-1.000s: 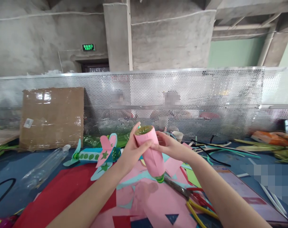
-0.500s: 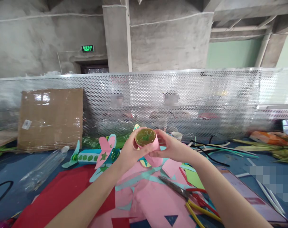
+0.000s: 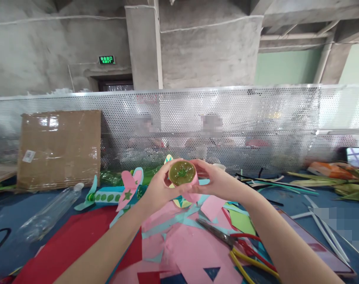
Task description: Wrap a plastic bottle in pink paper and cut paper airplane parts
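Between my two hands I hold a green plastic bottle bottom (image 3: 182, 173), wrapped around its side in pink paper. Its round, shiny green end faces me. My left hand (image 3: 161, 183) grips it from the left, with the thumb across its lower front. From the right, my right hand (image 3: 213, 181) curls its fingers and thumb against the pink side. Just left of my left hand lies a model plane made of bottle and paper (image 3: 111, 195), with pink wings and green dots. Below my hands are pink paper scraps (image 3: 191, 244) and scissors (image 3: 217, 232) with red and yellow handles.
A clear plastic bottle (image 3: 53, 211) and red paper (image 3: 70, 240) lie on the left. Cardboard (image 3: 59, 148) leans on a perforated metal screen (image 3: 232, 122), with people blurred behind it. On the right are a tablet-like panel (image 3: 312, 244), thin strips (image 3: 283, 187) and dry husks (image 3: 351, 181).
The wrapped bottle bottom has tipped so its green end faces me more, hiding much of the pink side. Both hands still grip it. The view has shifted slightly.
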A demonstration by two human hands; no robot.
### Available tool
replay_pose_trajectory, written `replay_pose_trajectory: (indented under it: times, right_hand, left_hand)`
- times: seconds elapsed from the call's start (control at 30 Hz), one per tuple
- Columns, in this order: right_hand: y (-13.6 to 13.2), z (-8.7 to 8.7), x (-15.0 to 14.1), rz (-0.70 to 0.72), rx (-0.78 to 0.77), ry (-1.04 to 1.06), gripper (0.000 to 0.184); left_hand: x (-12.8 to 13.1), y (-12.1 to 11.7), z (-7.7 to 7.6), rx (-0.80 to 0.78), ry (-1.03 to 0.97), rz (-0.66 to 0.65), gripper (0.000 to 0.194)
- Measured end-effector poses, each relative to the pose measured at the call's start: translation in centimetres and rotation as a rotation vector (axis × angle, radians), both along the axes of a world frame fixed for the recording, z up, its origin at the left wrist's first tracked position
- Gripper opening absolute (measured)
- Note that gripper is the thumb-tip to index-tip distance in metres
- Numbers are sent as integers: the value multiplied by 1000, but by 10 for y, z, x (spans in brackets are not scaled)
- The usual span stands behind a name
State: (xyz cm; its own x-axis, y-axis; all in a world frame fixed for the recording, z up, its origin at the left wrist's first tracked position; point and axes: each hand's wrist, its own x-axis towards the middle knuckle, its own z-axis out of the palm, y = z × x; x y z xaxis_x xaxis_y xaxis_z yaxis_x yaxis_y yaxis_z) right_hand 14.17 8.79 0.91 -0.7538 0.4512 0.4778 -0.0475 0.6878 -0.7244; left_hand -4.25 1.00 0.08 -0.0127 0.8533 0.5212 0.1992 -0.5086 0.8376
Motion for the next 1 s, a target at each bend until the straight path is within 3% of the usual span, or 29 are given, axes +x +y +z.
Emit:
replay_pose_trajectory:
  times: [0.13, 0.27, 0.63, 0.8, 1.0]
  right_hand:
    - [2, -1, 1, -15, -53, -15, 55]
    - [6, -4, 2, -19, -93, -121, 49]
    - [4, -6, 0, -90, -83, -263, 55]
    - [9, -9, 1, -26, -127, -314, 68]
    - [12, -12, 2, 34, -166, -316, 71]
  left_hand:
    - [4, 2, -1, -90, -270, 33, 50]
    - [5, 4, -2, -182, -349, 46, 53]
    - [3, 1, -2, -321, -263, 138, 72]
    - [3, 4, -1, -315, -265, 223, 64]
    - [5, 3, 1, -332, -262, 252, 60]
